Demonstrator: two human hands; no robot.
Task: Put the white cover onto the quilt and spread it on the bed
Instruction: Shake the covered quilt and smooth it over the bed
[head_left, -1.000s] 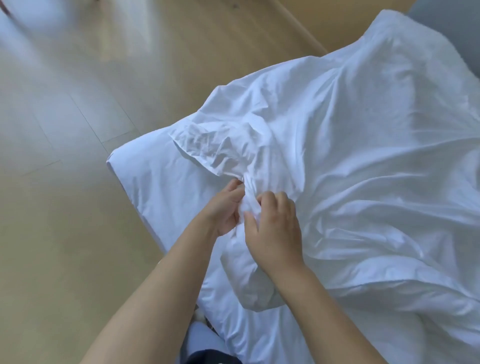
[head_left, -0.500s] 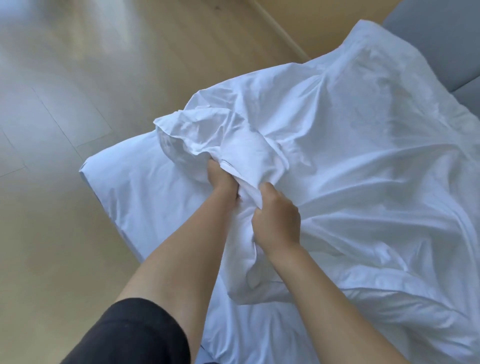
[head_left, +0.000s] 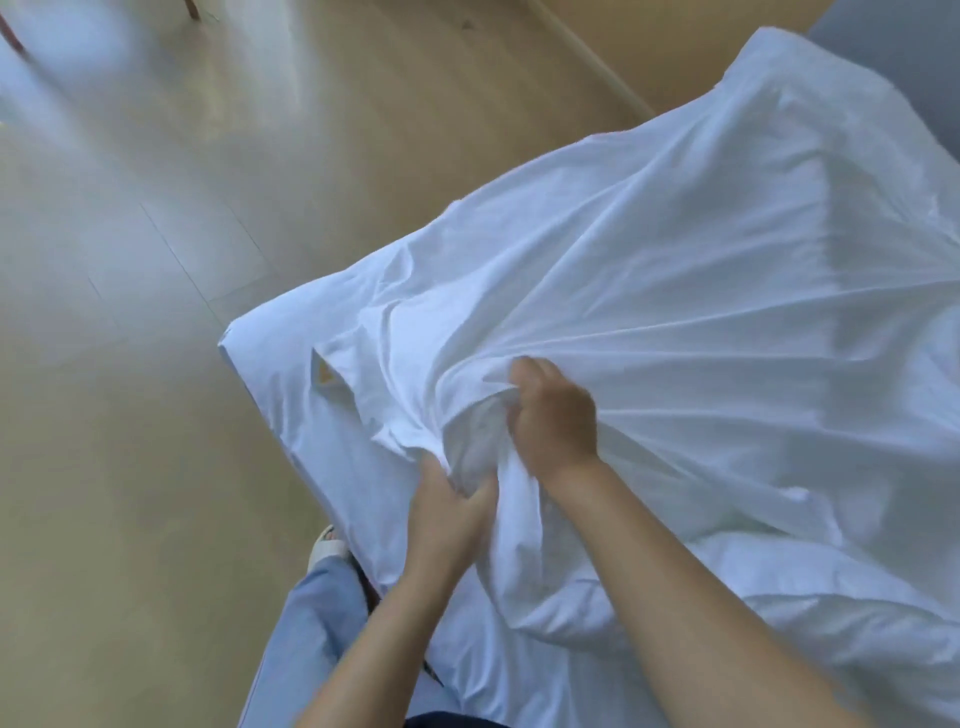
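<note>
- Left hand (head_left: 447, 512) and right hand (head_left: 556, 415) are both gripping bunched cover (head_left: 675, 270).
- Cover is lying crumpled on bed (head_left: 280, 395); fitting and spreading are likely remaining.

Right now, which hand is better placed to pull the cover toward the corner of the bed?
Probably the left. The left hand grips the bunched cover on the side nearer the bed corner. The right hand grips folds farther in, so it could hold them steady.
</note>
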